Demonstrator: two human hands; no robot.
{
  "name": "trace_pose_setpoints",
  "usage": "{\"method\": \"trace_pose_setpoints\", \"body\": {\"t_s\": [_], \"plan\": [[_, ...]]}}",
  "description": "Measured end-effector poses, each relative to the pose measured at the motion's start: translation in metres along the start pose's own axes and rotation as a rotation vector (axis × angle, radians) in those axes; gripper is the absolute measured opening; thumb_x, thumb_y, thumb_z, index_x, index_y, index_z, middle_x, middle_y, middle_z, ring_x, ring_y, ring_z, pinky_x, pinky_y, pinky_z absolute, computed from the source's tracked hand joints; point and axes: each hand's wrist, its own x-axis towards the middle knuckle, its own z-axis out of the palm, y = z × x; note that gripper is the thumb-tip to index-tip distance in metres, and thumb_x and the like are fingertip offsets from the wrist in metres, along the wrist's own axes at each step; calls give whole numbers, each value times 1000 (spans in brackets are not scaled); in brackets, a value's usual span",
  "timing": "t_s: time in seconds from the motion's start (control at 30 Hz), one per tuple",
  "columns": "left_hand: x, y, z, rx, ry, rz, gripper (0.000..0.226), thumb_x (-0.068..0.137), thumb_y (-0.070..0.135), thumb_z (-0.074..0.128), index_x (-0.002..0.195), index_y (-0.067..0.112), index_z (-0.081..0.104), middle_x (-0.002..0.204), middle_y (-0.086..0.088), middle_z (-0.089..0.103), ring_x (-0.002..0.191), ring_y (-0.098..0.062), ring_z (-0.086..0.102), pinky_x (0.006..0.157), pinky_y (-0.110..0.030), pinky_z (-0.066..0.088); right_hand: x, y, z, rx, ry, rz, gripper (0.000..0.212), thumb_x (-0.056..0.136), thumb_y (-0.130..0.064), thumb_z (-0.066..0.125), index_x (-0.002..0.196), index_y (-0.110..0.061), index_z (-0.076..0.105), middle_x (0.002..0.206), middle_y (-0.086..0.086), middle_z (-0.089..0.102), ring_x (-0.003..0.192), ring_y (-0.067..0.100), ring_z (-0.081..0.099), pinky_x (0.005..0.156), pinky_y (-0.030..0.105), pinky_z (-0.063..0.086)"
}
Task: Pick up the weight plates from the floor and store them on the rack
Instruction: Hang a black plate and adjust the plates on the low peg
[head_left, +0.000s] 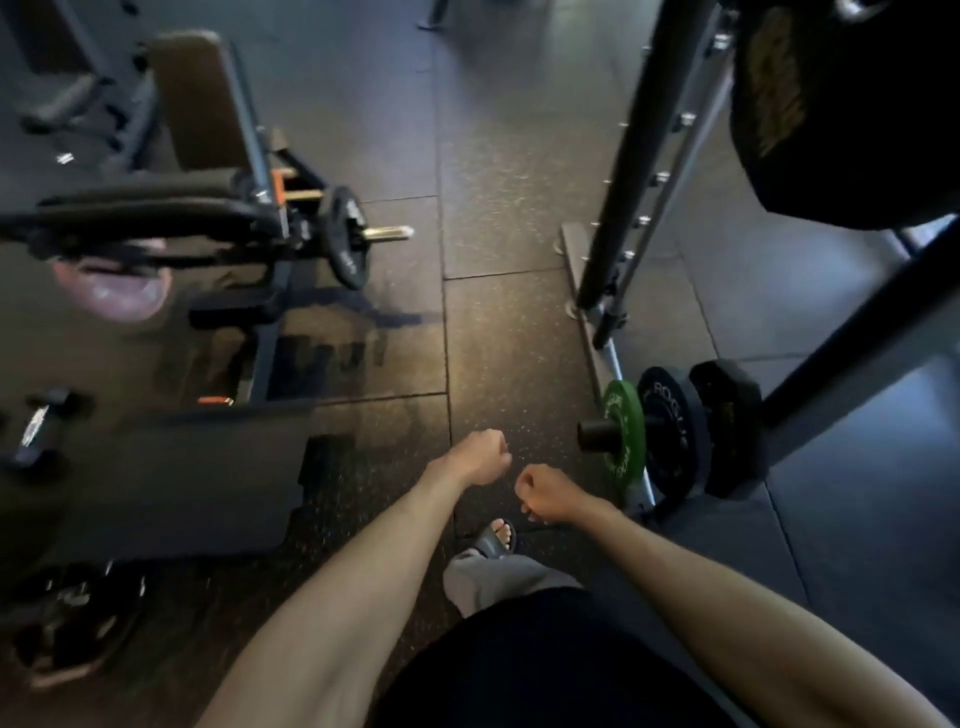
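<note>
Speckled rubber floor (498, 322) tiles run between gym machines as a person stands with both bare forearms stretched forward. Left hand (480, 457) and right hand (545, 491) are close together, apart, each curled into a fist and holding nothing. Just right of the right hand, a green plate (623, 431) sits outermost on a low horizontal peg of the rack (623, 156), with a black plate (670, 431) marked ROGUE behind it and a thicker dark plate (727, 426) behind that. On the left, a small plate (345, 236) hangs on a machine's chrome sleeve. A sandalled foot (496, 538) shows below the hands.
</note>
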Motion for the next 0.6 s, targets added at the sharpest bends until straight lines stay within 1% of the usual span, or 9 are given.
{"method": "trace_pose_setpoints", "body": {"t_s": [0.03, 0.07, 0.17, 0.27, 0.33, 0.4, 0.5, 0.57, 0.6], "plan": [[13, 4, -7, 49, -25, 33, 31, 97, 26, 51, 120, 9, 63, 126, -14, 65, 118, -30, 60, 92, -35, 47, 7, -1, -4, 34, 47, 25, 22, 98, -22, 50, 103, -9, 67, 104, 14, 72, 93, 25, 68, 82, 39, 54], [24, 8, -14, 95, -57, 63, 30, 96, 26, 53, 119, 10, 63, 125, -14, 66, 118, -30, 61, 93, -35, 47, 11, -2, -8, 71, 78, 59, 22, 98, -23, 51, 107, -10, 67, 107, 13, 72, 97, 26, 68, 84, 37, 53], [58, 22, -32, 220, -159, 168, 29, 95, 28, 56, 115, 9, 65, 122, -16, 67, 116, -31, 63, 93, -35, 49, 12, -10, -21, 192, 137, 156, 25, 99, -20, 49, 111, -5, 66, 109, 16, 72, 101, 30, 68, 80, 34, 51], [82, 38, -39, 294, -221, 273, 28, 96, 28, 56, 113, 7, 66, 118, -17, 69, 112, -31, 64, 93, -38, 51, 4, -10, -28, 354, 221, 272, 27, 100, -18, 47, 111, -2, 66, 105, 18, 71, 98, 34, 69, 66, 33, 50], [90, 51, -43, 340, -239, 331, 30, 98, 30, 52, 112, 6, 64, 117, -18, 69, 110, -33, 65, 92, -40, 51, -1, -9, -30, 464, 271, 329, 29, 102, -19, 45, 111, -1, 66, 103, 20, 71, 91, 33, 69, 65, 34, 50], [96, 62, -44, 345, -234, 383, 34, 100, 33, 45, 111, 6, 62, 117, -20, 67, 110, -37, 63, 92, -41, 50, -7, -11, -29, 545, 293, 367, 32, 103, -18, 42, 112, 1, 66, 107, 20, 70, 88, 28, 65, 63, 31, 46], [107, 81, -44, 339, -287, 456, 38, 101, 39, 40, 108, 7, 59, 119, -21, 65, 109, -39, 61, 93, -43, 49, -12, -11, -19, 650, 350, 445, 27, 103, -15, 43, 107, 1, 65, 107, 21, 69, 89, 32, 64, 55, 27, 42], [111, 94, -46, 356, -364, 516, 41, 101, 40, 41, 115, 6, 60, 122, -20, 65, 112, -37, 61, 93, -42, 49, -17, -13, -12, 754, 456, 523, 29, 101, -16, 44, 109, 3, 66, 108, 22, 70, 85, 29, 63, 54, 23, 43], [112, 99, -46, 372, -408, 544, 44, 101, 42, 42, 120, 7, 60, 124, -19, 64, 113, -36, 60, 94, -41, 49, -19, -14, -9, 819, 513, 569, 31, 101, -20, 44, 108, 1, 66, 108, 21, 70, 86, 27, 63, 59, 26, 48]]}}
